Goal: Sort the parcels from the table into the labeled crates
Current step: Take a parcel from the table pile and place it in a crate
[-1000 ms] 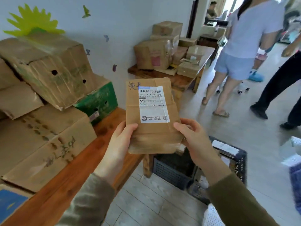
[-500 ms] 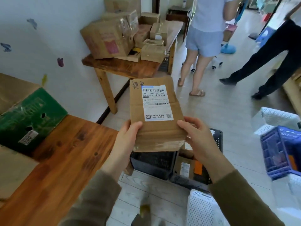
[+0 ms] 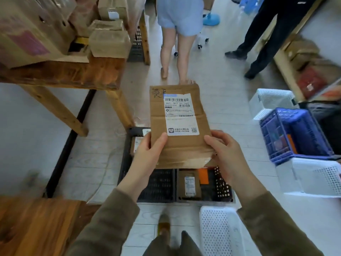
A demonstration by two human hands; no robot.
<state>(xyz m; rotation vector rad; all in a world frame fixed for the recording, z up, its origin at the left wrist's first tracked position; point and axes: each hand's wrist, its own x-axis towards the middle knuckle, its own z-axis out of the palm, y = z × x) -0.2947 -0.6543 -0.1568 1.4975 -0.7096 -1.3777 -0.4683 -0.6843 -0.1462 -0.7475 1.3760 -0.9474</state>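
Note:
A flat brown cardboard parcel [image 3: 181, 145] with a white shipping label and handwriting at its top left is held up in front of me. My left hand [image 3: 148, 154] grips its lower left edge, thumb on the front. My right hand [image 3: 226, 154] grips the lower right edge the same way. Below the parcel a black crate [image 3: 158, 185] stands on the floor with a small boxed parcel [image 3: 189, 184] and an orange item inside. A blue crate [image 3: 295, 133] and white crates [image 3: 313, 178] stand at the right.
The wooden table [image 3: 36, 224] corner is at the bottom left. Another wooden table [image 3: 73, 72] piled with cardboard boxes stands at the upper left. Two people [image 3: 177, 24] stand in the aisle ahead. A white crate [image 3: 219, 231] is by my feet. Shelving with boxes lines the far right.
My view has swung right and down, away from the stacked boxes on the table. The parcel stays held in both hands and is now above the black crate on the floor.

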